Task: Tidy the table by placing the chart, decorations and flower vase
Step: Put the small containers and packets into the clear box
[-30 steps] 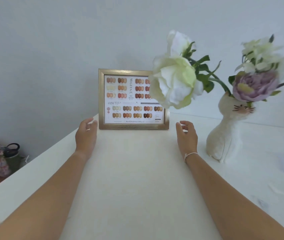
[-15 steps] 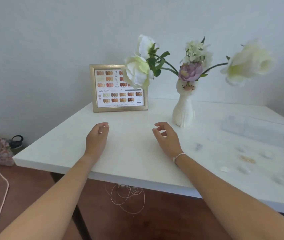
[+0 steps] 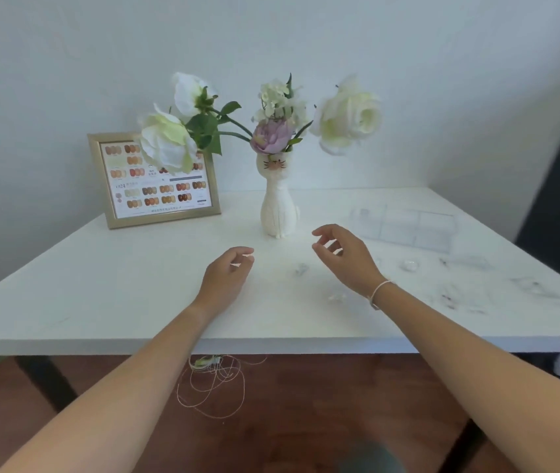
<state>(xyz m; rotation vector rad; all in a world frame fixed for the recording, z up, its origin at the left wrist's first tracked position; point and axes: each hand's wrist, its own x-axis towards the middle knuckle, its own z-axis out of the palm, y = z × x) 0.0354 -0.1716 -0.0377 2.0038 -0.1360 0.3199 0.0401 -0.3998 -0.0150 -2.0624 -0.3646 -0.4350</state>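
Hovering over the tabletop, the left hand and right hand hang loosely curled, holding nothing. The cat vase stands beyond them, nearer the right hand; the framed chart leans left of the vase.

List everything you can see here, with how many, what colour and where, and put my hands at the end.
framed chart: one, gold frame, back left of table, standing
cat vase: one, white, back centre, holding white and purple flowers
clear box: one, transparent, back right
small decorations: several, clear or pale, scattered right of centre; count unclear
table: one, white
thread: one pale tangle, floor under table
left hand: empty, fingers loosely curled, over table
right hand: empty, fingers loosely curled, near vase
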